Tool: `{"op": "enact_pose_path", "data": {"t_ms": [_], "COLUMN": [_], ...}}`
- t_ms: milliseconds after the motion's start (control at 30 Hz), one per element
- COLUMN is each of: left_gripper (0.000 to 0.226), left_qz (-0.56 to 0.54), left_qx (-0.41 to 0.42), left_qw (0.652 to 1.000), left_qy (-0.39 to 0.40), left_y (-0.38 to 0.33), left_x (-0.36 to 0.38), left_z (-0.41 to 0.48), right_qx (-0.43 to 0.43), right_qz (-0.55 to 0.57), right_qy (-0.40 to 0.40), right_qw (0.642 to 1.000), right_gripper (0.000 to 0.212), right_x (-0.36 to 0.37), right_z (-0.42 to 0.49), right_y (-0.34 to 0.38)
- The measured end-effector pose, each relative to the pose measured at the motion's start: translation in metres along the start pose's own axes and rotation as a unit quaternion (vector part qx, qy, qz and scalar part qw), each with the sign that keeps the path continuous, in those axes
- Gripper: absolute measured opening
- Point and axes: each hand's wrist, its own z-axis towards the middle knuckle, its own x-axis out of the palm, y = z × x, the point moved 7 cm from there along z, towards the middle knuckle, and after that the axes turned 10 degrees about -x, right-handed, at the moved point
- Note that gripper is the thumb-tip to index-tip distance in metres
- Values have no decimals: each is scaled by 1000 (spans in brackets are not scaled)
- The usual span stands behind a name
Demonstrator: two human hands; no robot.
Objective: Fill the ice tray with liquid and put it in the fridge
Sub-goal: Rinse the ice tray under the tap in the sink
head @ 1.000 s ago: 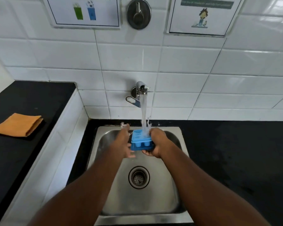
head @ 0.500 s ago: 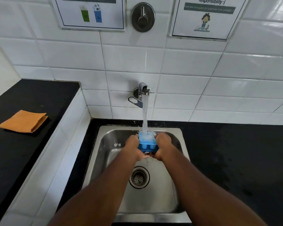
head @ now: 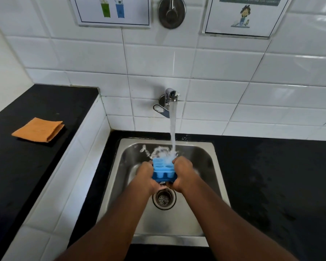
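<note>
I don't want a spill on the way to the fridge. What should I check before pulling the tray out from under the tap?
1. Grip: ok, left hand and right hand hold the tray by its ends.
2. Tray over sink: ok.
3. Cells full: cannot tell, splash hides the far ones.
4. Tap off: not ok, water runs.
5. Hand free for tap: not ok.
</note>
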Motion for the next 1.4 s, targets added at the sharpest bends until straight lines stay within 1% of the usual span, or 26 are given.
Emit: {"op": "enact_pose_path", "data": {"t_ms": [100,200,300,433,533,600,733,833,967,1100,1200,1400], "left_gripper": [38,38,39,38,39,36,30,26,33,30,33,35], "left_qz": [8,44,67,62,46,35,39,33,26,9,-7,-36], "left_qx": [9,24,30,23,27,42,66,75,74,81,76,64], "left_qw": [1000,999,997,998,998,998,997,997,997,996,996,996], "left_qy": [14,9,7,13,24,22,22,5,-11,-21,-37,-45], "left_y": [-13,-21,-17,-2,2,-5,-24,-37,-43,-39,-32,-10], "left_x": [9,28,45,52,55,57,60,55,44,31,24,25], "left_z": [-6,-9,-5,7,11,10,13,18,21,17,14,9], "right_qx": [-19,-32,-32,-37,-53,-65,-80,-88,-73,-46,-25,-2], "right_qz": [2,7,16,20,21,13,1,-3,-13,-16,-15,9], "right_qy": [-4,-31,-53,-66,-62,-62,-61,-48,-32,-14,-10,-7], "right_qw": [1000,999,998,997,996,996,995,995,997,999,1000,1000], "right_gripper": [25,19,13,17,19,20,28,28,25,27,28,26], "right_x": [8,2,-13,-32,-36,-33,-18,-4,7,10,6,-12], "right_z": [6,14,22,30,36,41,48,54,58,53,46,33], "right_y": [9,25,35,32,31,34,44,49,44,30,22,15]}}
